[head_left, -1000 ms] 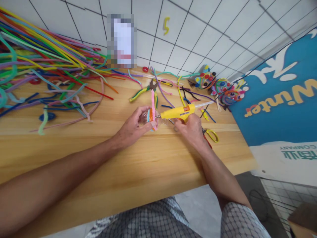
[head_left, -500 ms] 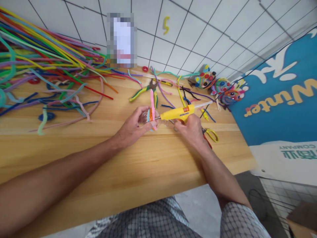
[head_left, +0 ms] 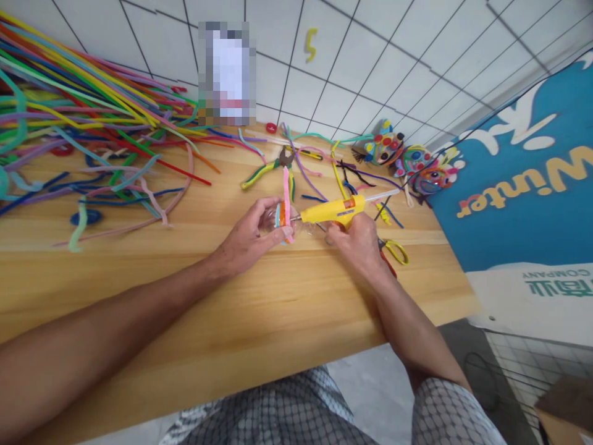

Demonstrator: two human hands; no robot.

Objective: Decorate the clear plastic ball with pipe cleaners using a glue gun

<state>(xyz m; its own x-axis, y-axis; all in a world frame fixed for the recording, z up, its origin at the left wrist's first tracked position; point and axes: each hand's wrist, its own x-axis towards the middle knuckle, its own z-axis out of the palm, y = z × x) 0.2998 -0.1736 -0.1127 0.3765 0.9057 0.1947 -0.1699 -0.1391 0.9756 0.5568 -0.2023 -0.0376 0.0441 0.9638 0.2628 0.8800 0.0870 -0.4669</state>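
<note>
My left hand (head_left: pixel 254 233) is closed around a small clear plastic bottle (head_left: pixel 269 220), partly hidden by the fingers. Blue and orange bands circle it, and a pink pipe cleaner (head_left: pixel 286 191) lies across it with one end sticking up. My left thumb presses near the pink strip's lower end. In my right hand (head_left: pixel 356 241) is a yellow hot glue gun (head_left: pixel 331 211), a clear glue stick poking from its back. The nozzle points left and meets or nearly meets the bottle beside the pink strip.
Pliers (head_left: pixel 264 173) lie behind my hands, scissors (head_left: pixel 397 253) by my right wrist. Many coloured pipe cleaners (head_left: pixel 92 93) are heaped at the left. Decorated crafts (head_left: pixel 386 147) stand at the back right, near a blue banner (head_left: pixel 519 185). A white grid wall (head_left: pixel 380 55) rises behind.
Both hands, the bottle and the glue gun stay almost where they were. Only a very slight shift of the view shows.
</note>
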